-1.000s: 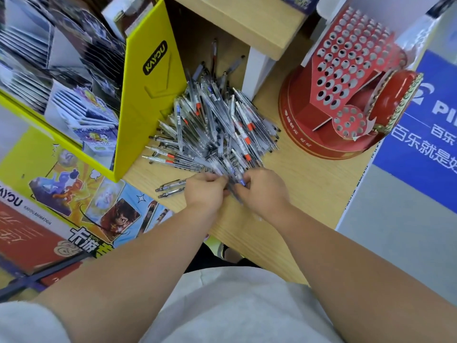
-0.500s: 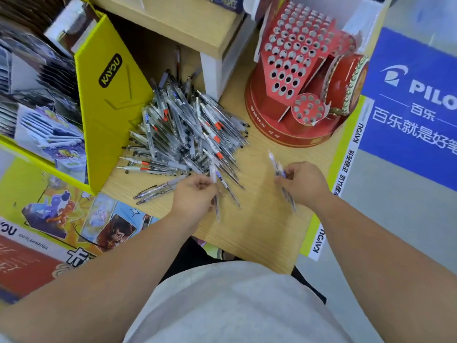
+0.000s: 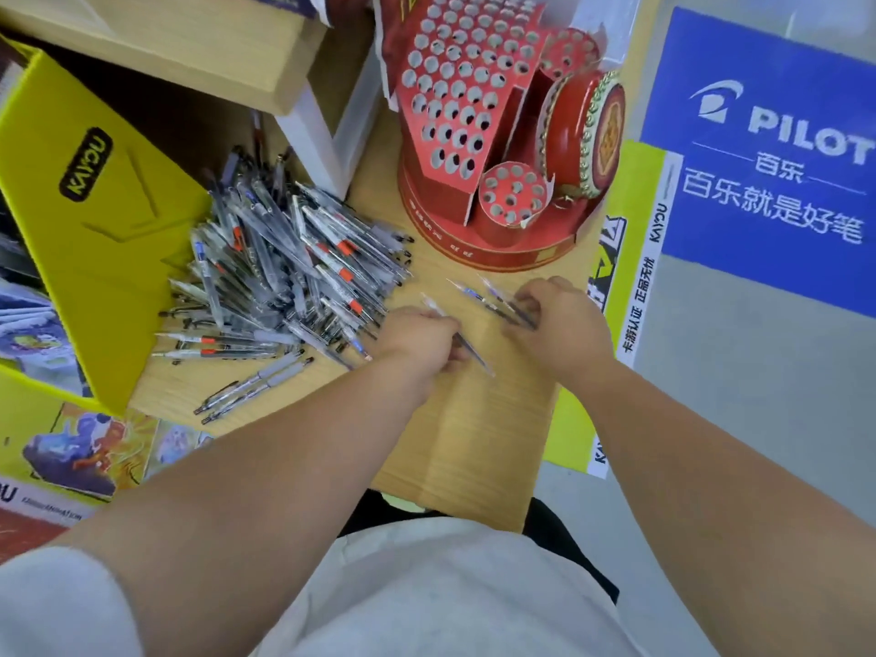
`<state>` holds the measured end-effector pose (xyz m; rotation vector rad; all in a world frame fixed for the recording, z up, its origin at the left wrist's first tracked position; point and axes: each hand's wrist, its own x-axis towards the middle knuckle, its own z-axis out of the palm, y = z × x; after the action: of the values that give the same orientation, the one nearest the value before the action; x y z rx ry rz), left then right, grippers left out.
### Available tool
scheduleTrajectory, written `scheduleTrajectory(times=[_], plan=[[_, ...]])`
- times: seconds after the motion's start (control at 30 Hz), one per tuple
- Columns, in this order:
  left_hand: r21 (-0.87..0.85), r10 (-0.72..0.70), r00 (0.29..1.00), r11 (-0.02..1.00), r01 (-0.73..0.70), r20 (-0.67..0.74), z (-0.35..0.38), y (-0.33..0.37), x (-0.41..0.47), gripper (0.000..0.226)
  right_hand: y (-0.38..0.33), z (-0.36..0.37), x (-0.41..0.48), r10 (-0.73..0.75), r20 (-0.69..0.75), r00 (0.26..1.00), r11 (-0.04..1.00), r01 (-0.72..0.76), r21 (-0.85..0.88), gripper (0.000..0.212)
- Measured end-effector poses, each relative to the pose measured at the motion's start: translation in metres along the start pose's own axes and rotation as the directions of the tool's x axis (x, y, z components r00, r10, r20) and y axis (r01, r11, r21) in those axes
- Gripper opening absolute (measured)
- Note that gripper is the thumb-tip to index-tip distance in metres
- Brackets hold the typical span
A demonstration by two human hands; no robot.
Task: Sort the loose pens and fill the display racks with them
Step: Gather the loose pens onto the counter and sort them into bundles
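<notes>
A big heap of loose clear pens [image 3: 289, 277] with red, blue and black accents lies on the wooden counter [image 3: 474, 433]. Behind it to the right stands a red display rack [image 3: 467, 97] full of round holes, with a smaller round holder [image 3: 514, 194] in front. My left hand [image 3: 417, 339] grips a single pen [image 3: 474, 355] just right of the heap. My right hand [image 3: 559, 320] holds a few pens [image 3: 493, 298] low over the counter, in front of the rack.
A yellow KAYOU cardboard display [image 3: 95, 206] borders the heap on the left. Two pens [image 3: 246, 388] lie apart near the counter's front edge. A wooden shelf [image 3: 189, 45] overhangs the back. A blue PILOT sign [image 3: 768, 154] sits at the right, past the counter edge.
Both hands left the heap with pens in them. My right hand carried its pens rightward toward the rack, and my left hand followed with one pen. The camera view swung right.
</notes>
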<state>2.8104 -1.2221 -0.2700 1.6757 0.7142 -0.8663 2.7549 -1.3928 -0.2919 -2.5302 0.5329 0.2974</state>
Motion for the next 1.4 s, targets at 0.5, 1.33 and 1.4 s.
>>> scheduleTrajectory(times=[0.5,1.33,1.4], plan=[[-0.169,-0.120,0.989,0.977,0.132,0.081,0.043,0.019,0.024,0.011,-0.001,-0.006,0.022,-0.038,-0.256,0.966,0.998,0.050,0.041,0.017],[0.285,0.108,0.955,0.958,-0.026,-0.275,-0.122,-0.027,0.004,0.036,-0.135,0.068,-0.028,-0.210,0.254,0.944,0.943,0.265,-0.202,0.019],[0.198,0.029,0.960,0.980,0.028,-0.278,-0.118,-0.025,0.009,0.035,-0.133,0.067,-0.030,-0.210,0.241,0.948,0.956,0.251,-0.154,0.017]])
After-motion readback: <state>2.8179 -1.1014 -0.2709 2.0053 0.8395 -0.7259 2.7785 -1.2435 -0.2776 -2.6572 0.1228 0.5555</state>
